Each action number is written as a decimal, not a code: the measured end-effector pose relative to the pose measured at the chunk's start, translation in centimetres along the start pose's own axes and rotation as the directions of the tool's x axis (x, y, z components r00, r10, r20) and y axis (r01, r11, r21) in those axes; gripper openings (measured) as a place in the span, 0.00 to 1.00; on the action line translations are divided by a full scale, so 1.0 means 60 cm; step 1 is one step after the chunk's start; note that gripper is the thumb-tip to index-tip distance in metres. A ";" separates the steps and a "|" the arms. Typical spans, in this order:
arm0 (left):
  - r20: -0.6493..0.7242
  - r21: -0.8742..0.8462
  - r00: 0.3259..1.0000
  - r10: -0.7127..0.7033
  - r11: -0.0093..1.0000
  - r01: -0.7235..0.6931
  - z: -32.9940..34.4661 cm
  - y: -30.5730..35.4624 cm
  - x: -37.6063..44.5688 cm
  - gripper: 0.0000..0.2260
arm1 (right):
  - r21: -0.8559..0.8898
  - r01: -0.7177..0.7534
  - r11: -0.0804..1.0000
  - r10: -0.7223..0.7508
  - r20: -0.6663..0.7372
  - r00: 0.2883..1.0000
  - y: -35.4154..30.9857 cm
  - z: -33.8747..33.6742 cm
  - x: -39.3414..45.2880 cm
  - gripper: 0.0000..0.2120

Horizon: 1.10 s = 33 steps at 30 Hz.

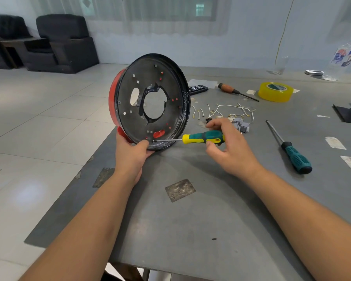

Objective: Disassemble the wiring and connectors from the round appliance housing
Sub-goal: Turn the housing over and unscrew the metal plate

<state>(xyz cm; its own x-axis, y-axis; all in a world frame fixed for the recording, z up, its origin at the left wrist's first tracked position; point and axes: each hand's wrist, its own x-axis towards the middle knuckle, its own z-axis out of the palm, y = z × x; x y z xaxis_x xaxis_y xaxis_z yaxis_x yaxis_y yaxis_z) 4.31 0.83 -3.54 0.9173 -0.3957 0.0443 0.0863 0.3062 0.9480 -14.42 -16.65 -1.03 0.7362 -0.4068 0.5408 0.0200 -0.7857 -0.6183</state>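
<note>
The round appliance housing, black inside with a red outer wall and a large centre hole, stands on edge at the table's left side. My left hand grips its lower rim from below, thumb on the inner face. My right hand holds a green-and-yellow screwdriver by the handle. Its tip touches a screw near the bottom rim of the housing. Loose white wires with brass terminals and grey connector blocks lie on the table behind my right hand.
On the grey table lie a second green screwdriver at right, a wooden-handled tool, a yellow tape roll, a black bit case and paper scraps. A plastic bottle stands far right. Black armchairs sit far left.
</note>
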 end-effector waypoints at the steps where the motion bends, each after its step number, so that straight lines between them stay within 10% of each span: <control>1: -0.002 -0.002 1.000 0.003 1.000 -0.003 0.000 -0.001 0.000 0.32 | -0.021 0.020 1.000 -0.020 0.010 1.000 -0.002 -0.002 -0.002 0.16; 6: -0.014 -0.010 1.000 0.002 1.000 -0.002 -0.002 -0.002 0.002 0.31 | -0.257 -0.022 0.966 -0.002 -0.096 0.995 -0.009 0.007 0.003 0.19; 12: -0.013 -0.013 1.000 0.002 1.000 -0.002 -0.002 -0.002 0.001 0.31 | -0.047 0.065 0.997 -0.066 -0.019 0.998 -0.013 0.005 -0.006 0.18; 16: -0.005 -0.012 1.000 0.002 1.000 -0.002 0.000 0.000 -0.001 0.31 | -0.384 -0.052 0.922 0.000 -0.135 0.991 -0.017 0.013 0.000 0.22; 21: -0.006 0.010 1.000 0.003 1.000 -0.003 0.003 0.003 -0.005 0.30 | -0.137 0.199 0.970 -0.198 0.019 0.980 -0.013 0.001 -0.003 0.20; 28: -0.012 0.001 1.000 0.006 1.000 -0.006 0.002 0.000 -0.003 0.31 | -0.363 0.037 0.931 -0.082 -0.108 0.991 -0.028 0.006 -0.001 0.24; 33: -0.042 0.002 0.999 0.011 1.000 -0.011 0.001 -0.006 0.003 0.30 | -0.097 0.194 0.976 -0.198 -0.033 0.980 -0.029 0.005 -0.004 0.19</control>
<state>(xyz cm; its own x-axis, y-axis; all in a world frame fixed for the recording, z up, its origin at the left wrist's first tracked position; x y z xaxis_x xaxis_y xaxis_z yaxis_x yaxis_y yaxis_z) 4.40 0.59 -3.85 0.9337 -0.3556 0.0420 0.0749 0.3088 0.9482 -14.44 -15.03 -0.28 0.6947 -0.2583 0.6713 0.0969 -0.8912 -0.4432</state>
